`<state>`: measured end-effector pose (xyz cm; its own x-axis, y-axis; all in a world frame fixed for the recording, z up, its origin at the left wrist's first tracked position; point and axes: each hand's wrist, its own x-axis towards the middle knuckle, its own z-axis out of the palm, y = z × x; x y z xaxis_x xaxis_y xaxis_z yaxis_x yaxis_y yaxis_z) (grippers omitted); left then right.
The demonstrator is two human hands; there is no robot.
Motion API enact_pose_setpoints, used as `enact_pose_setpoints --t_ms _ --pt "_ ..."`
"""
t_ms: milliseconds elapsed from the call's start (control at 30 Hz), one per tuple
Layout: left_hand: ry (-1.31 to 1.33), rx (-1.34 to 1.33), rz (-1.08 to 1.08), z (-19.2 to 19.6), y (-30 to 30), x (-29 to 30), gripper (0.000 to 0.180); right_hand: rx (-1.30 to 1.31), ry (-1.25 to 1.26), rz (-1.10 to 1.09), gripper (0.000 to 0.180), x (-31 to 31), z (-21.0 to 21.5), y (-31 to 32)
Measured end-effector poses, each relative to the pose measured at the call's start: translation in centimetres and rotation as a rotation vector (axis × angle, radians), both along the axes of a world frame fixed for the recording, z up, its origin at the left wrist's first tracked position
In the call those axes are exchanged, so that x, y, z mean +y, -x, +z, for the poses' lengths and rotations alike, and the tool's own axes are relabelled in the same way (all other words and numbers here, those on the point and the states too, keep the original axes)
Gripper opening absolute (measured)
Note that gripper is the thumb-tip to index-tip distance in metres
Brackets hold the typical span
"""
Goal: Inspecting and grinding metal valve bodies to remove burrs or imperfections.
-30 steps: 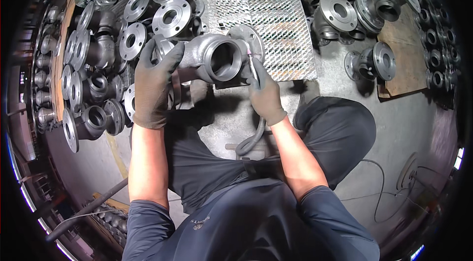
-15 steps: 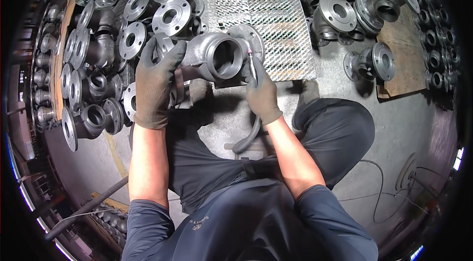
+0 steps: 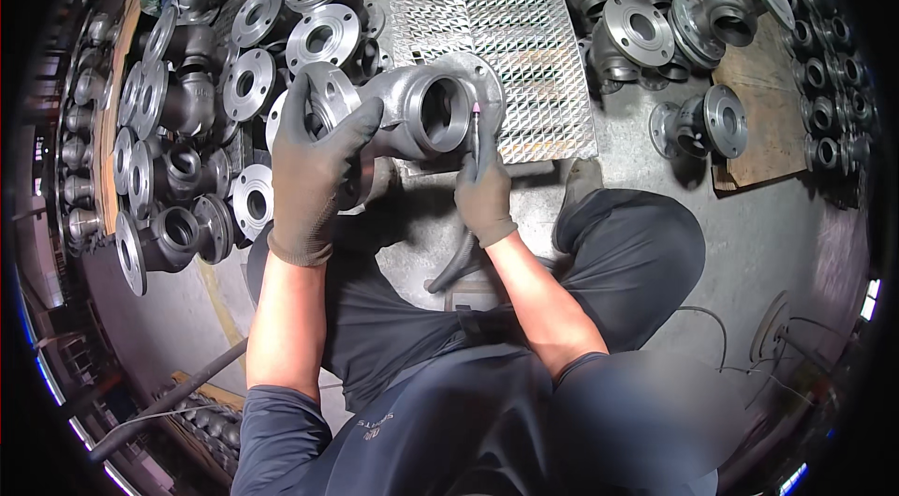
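A grey cast-metal valve body (image 3: 398,103) with flanged ends and a round top opening lies over the near end of the metal grate. My left hand (image 3: 304,177), in a dark-palmed work glove, is closed on its left flange, thumb toward the body. In my gloved right hand (image 3: 484,196) is a slim grinder (image 3: 477,138) with a small pink grinding tip pointing away from me. That tip is beside the opening, in front of the right flange (image 3: 482,84); whether it touches metal I cannot tell. A dark hose (image 3: 456,262) trails from beneath my right hand.
Beneath the valve body is a patterned metal grate (image 3: 524,56). Flanged valve bodies (image 3: 187,103) crowd the left side, and more (image 3: 637,32) are heaped at the far right. One valve body (image 3: 698,126) stands apart on the right, beside a brown board (image 3: 763,135). A thin cable (image 3: 721,337) crosses the floor.
My left hand and the valve body have shifted slightly right, and its opening faces a little more to the right. My right hand has moved left and nearer me, with the grinder more upright.
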<state>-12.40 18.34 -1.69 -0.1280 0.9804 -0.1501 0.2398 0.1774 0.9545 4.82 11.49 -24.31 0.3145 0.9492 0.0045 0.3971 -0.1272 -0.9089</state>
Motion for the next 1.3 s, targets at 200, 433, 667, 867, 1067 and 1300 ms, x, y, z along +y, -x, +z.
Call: enact_pose_setpoints --t_ms 200,433,667,867,1067,1300 --pt "0.209 -0.069 -0.050 0.1 -0.1 -0.3 0.113 -0.003 -0.138 -0.038 0.075 0.6 -0.5 0.2" --pt "0.068 -0.075 -0.332 -1.4 1.1 -2.0 0.125 -0.018 -0.125 0.021 0.072 1.1 0.8 -1.1" --pt "-0.007 0.264 -0.369 -2.0 1.8 -1.9 0.120 0.189 0.038 0.154 0.068 0.5 2.4 -4.2" --pt "-0.279 0.580 -0.385 -2.4 1.0 -1.7 0.134 0.274 0.034 0.201 0.065 -1.3 9.5 -5.2" --pt "-0.427 0.599 -0.323 -3.1 -1.0 -1.8 0.137 0.355 0.091 0.304 0.064 -3.3 13.4 -3.3" --pt "-0.295 0.573 -0.313 -2.1 -2.1 -2.6 0.141 0.576 0.147 0.269 0.070 -2.7 14.6 -1.3"
